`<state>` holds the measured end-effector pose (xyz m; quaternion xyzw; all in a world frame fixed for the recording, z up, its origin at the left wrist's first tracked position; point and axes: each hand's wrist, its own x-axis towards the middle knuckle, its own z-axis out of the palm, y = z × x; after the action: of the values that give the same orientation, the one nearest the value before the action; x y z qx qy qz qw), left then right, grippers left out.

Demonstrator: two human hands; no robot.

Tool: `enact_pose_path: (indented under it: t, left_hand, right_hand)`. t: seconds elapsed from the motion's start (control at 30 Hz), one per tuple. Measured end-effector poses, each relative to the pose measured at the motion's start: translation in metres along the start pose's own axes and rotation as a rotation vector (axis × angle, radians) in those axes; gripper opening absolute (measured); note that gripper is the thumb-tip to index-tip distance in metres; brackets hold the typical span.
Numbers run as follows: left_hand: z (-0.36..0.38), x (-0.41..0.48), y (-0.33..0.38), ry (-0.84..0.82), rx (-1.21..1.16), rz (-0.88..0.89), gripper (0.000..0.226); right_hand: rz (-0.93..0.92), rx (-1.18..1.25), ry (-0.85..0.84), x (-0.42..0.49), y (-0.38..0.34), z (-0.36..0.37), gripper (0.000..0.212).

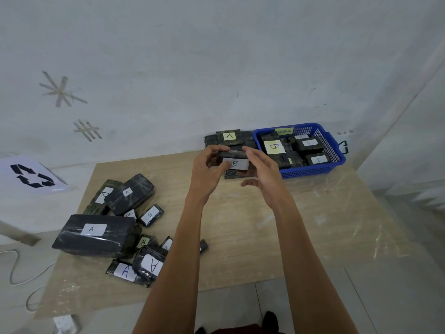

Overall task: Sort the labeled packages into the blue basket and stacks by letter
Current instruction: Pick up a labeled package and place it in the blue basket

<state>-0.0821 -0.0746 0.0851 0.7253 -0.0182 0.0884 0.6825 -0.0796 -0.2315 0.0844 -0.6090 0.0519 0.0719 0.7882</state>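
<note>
Head view: the left hand's fingers (216, 148) curl over the top left corner of a dark wrapped package (234, 158), and its thumb presses on the left end of the white label marked B. The right hand's fingers (250, 150) curve over the package's right end and touch it. The right thumb (249, 183) sticks out below, apart from the package. Between them the left hand (207, 169) and right hand (265, 172) hold the package clear of the table (313, 225), label toward the camera.

Just under the held package another dark package (231, 175) lies on the table. Right behind the hands, against the wall, stands the stack of A packages (228, 137), the top one with a yellow label. The blue basket (313, 173) sits just beside that stack on the right, at the table's far corner, with several B-labeled packages (309, 144) inside.

Well apart, on the table's left side, lies a loose pile of unsorted packages (130, 196) marked A and B, the largest an A package (94, 235) at the edge. On the wall to the left hangs a sheet with a recycling symbol (31, 175), with tape marks (60, 91) above it. A white cable (14, 268) trails on the floor.
</note>
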Motion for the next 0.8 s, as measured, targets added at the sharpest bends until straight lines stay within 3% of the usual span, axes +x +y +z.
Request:
enact_pose_path:
  t: [0.13, 0.23, 0.4, 0.8]
  left_hand:
    - [-0.003, 0.000, 0.000, -0.046, 0.047, 0.049, 0.033]
    - [-0.005, 0.002, -0.001, -0.060, -0.036, -0.055, 0.036]
    - [-0.005, 0.003, -0.010, -0.007, -0.097, -0.180, 0.025]
    - [-0.006, 0.006, -0.011, 0.058, -0.160, -0.204, 0.024]
  right_hand:
    - [0.018, 0.074, -0.003, 0.003, 0.004, 0.001, 0.023]
    - [-0.026, 0.083, -0.009, 0.005, 0.012, 0.001, 0.021]
    - [-0.108, -0.054, -0.006, 0.005, 0.014, 0.007, 0.021]
    - [-0.135, -0.180, 0.047, 0.014, 0.012, 0.018, 0.024]
